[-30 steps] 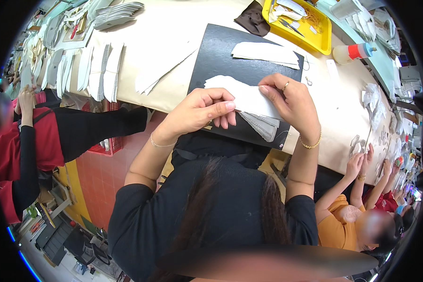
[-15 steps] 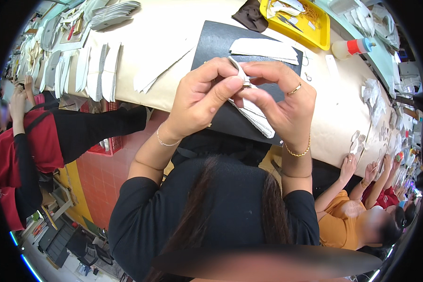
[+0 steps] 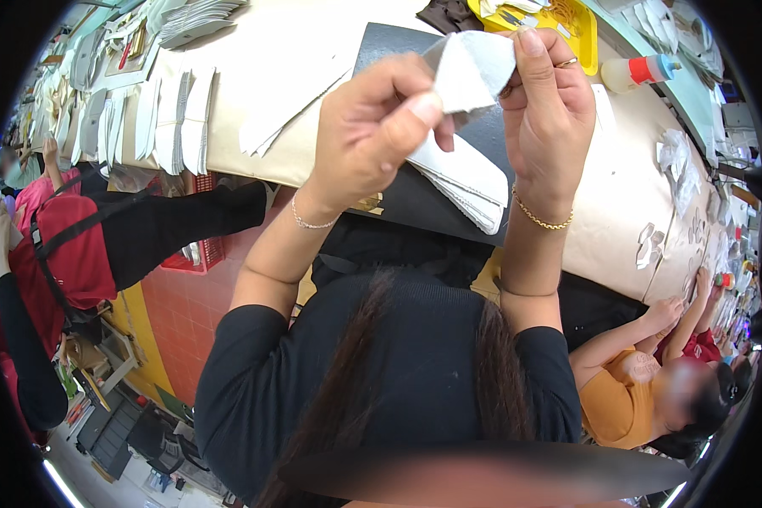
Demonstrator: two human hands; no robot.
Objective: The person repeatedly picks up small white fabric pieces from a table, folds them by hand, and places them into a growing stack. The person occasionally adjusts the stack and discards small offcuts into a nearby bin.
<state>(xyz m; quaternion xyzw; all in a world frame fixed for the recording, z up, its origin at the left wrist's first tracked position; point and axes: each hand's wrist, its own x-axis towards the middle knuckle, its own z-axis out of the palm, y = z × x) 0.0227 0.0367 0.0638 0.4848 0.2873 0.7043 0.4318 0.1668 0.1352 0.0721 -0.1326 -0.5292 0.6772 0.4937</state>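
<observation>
Raised over the black board [image 3: 395, 44], a small folded piece of white and grey material [image 3: 476, 69] is stretched between my two hands. My left hand [image 3: 379, 123] pinches its near left edge with thumb and fingers. The far right corner is held between the thumb and fingers of my right hand [image 3: 552, 106]. A stack of white, strip-shaped pieces [image 3: 470, 193] lies on the board just below my hands. The piece and my hands hide much of the board's far part.
At the far side stand a yellow tray [image 3: 590, 42] and a bottle with a red band [image 3: 639, 72]. White strips [image 3: 196, 123] lie in bundles at the left. Co-workers sit on both sides; one wears an orange shirt [image 3: 614, 394]. A red crate [image 3: 203, 254] stands below the table.
Both hands have risen away from me and moved apart, the right one turning. The piece, formerly pinched edge-on between close fingertips, now shows its broad white face.
</observation>
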